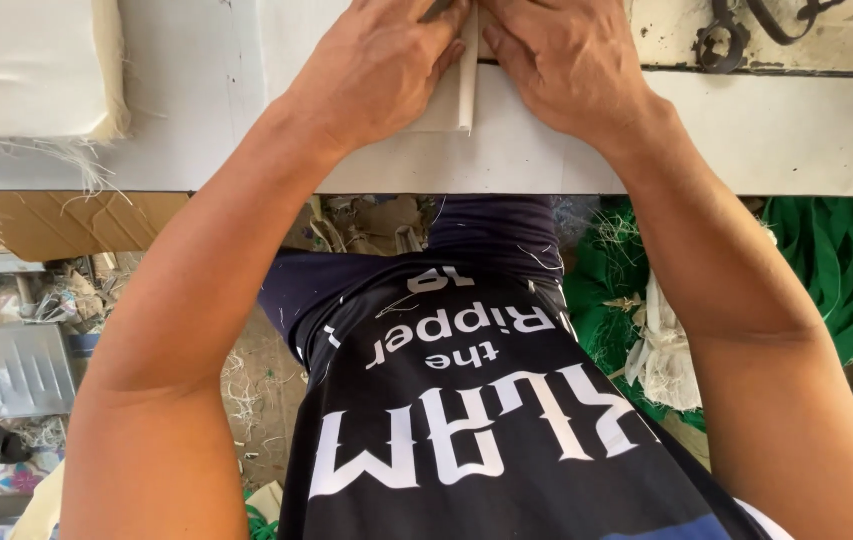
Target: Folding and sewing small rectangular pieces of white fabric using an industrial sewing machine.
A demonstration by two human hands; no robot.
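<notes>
Head view: left hand point(378, 72) and right hand point(564, 62) press flat, fingers extended, on a folded cream cloth strip point(465, 85) at the white table point(796, 135) edge; scissors point(721, 38) lie upper right, green straps point(846, 260) below.

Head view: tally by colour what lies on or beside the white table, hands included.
White folded strip between the hands: 1
White fabric stack on the table: 1
Dark metal scissors: 1
Green strap pile: 1
Bare hands, left hand and right hand: 2
Total: 6
</notes>
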